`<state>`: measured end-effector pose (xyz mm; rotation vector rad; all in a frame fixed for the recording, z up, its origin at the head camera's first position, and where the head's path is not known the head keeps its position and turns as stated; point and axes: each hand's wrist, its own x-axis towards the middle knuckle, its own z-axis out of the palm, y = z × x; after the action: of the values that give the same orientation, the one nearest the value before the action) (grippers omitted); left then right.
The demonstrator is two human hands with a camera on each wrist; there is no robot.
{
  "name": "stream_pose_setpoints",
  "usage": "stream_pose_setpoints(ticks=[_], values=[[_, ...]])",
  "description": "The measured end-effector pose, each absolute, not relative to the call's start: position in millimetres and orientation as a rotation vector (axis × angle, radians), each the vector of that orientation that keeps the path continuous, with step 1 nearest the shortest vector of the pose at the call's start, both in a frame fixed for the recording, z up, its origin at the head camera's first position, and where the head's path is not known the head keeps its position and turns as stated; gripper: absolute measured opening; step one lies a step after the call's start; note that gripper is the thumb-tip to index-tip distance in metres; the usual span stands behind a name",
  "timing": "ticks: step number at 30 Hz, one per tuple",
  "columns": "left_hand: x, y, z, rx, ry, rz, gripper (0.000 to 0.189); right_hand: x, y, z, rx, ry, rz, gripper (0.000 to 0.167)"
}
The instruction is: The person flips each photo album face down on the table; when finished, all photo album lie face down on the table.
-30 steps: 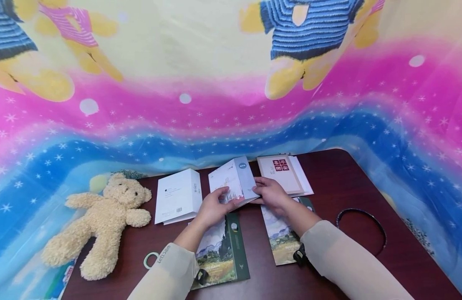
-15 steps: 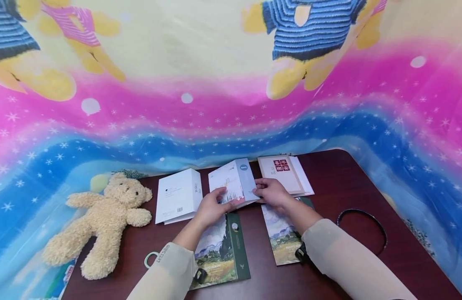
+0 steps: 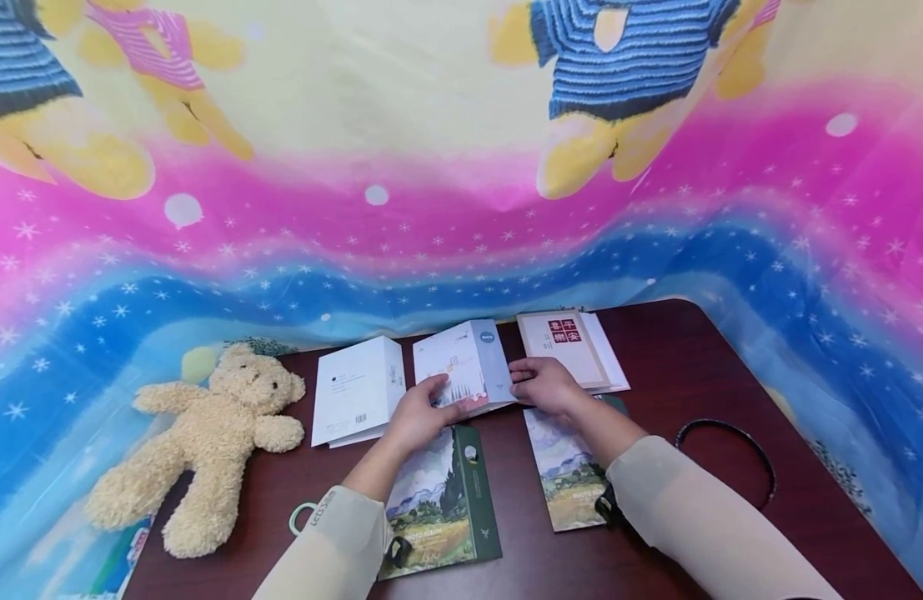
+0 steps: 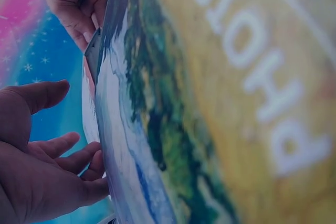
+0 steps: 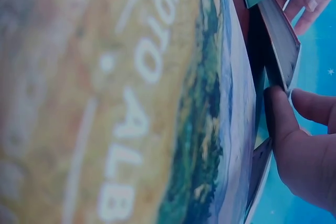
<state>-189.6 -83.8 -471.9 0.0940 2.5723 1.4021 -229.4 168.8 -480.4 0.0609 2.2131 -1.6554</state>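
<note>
A book with a pale illustrated cover and a blue-grey spine lies near the back middle of the table. My left hand is at its front left edge, thumb spread away from the relaxed fingers. At the spine's front corner, my right hand pinches the book between thumb and finger. Just in front lie two photo albums with painted landscape covers, the left album under my left forearm and the right album partly hidden by my right arm.
A white book lies to the left and a beige book with red characters to the right. A teddy bear lies at the table's left edge. A green ring and a dark hoop rest on the table.
The middle book has come down lower and flatter on the table. My left hand has drawn slightly left and its thumb has opened off the cover. The right hand stays at the spine corner.
</note>
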Motion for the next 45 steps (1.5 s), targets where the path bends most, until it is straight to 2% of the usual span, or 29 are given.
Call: stream_pose_setpoints(ticks=[7,45], values=[[-189,-86,-472,0.084,2.591,1.389,0.07,-229,169,-480,-0.034,2.307,-1.52,0.048],[-191,-89,-472,0.052,2.576,1.39,0.069,-214,174,-471,-0.109,2.251,-1.444,0.058]])
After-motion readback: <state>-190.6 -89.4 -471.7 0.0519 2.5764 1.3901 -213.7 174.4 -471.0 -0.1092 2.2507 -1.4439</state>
